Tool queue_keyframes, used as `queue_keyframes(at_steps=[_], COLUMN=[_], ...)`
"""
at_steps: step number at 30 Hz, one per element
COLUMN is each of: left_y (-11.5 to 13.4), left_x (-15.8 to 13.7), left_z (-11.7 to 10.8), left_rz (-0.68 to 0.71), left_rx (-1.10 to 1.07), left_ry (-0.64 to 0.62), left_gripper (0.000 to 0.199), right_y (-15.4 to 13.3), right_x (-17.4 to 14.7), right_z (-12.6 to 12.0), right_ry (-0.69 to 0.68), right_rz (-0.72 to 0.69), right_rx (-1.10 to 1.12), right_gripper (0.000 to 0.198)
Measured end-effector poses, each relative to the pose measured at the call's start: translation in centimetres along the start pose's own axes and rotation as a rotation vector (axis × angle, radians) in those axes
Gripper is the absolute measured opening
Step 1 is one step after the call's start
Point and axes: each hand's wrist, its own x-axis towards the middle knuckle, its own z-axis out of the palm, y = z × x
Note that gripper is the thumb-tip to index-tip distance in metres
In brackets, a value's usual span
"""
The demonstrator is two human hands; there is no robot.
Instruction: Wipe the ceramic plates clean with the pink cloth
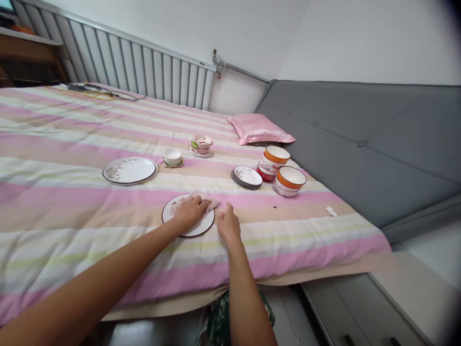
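A thin cloth (213, 204) is held against a round plate (202, 228) by the left hand (194, 212), its fingers bent together over the cloth. The plate is laid near the front edge of the striped bed (137, 254). The right hand (229, 224) is held just right of the plate, loosely curled; whether anything is pinched in it cannot be told. Larger plates (135, 170) are placed farther left, while small plates (248, 176) and two stacks of bowls (268, 163) are set to the far right.
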Motion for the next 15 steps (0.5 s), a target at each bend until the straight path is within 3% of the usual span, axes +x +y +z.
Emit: queue_keyframes(at_steps=[9, 15], left_y=[0.5, -1.0], left_x=[1.0, 0.4], left_z=[0.5, -0.2], left_rz=[-0.331, -0.434], left_rx=[0.078, 0.103], left_ry=[0.022, -0.041], left_gripper=[0.035, 0.035], right_y=[-0.2, -0.5], right_x=[0.4, 0.5], right_z=[0.8, 1.0], right_ry=[-0.028, -0.023], right_rz=[-0.118, -0.115], right_rx=[0.002, -0.010], right_gripper=[0.046, 0.034])
